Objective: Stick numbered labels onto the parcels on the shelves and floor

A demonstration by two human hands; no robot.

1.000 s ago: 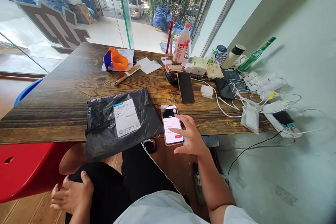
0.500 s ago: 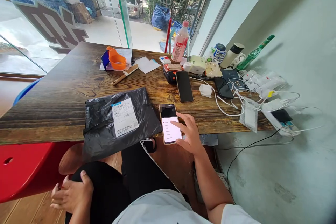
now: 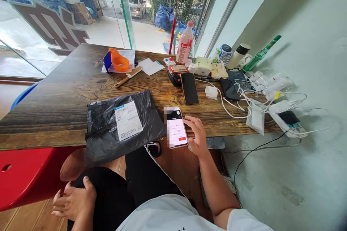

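At the table's front edge lies a smartphone (image 3: 176, 128) with a lit screen showing a white page and a red button. My right hand (image 3: 197, 136) is beside its right edge, fingers apart and stretched toward the screen, gripping nothing. To the left of the phone is a black plastic mailing bag (image 3: 100, 115) bearing a white shipping label (image 3: 128, 121); its lower part hangs over the edge. My left hand (image 3: 76, 198) rests open on my left knee, with nothing in it. A second smartphone (image 3: 189, 88), its screen dark, leans against a small black-and-red device (image 3: 174, 75).
Farther back are a knife (image 3: 128, 77) with a wooden handle, an orange tape dispenser (image 3: 119, 61), and a pink-capped bottle (image 3: 185, 43). White cables (image 3: 244, 104), a dark phone (image 3: 229, 89) and a green bottle (image 3: 260, 56) crowd the right side. A red stool (image 3: 24, 173) stands at left.
The phone's screen has switched from a list to a page with a red button. My right hand has drawn slightly right, its fingers now off the screen. My left hand stays put.
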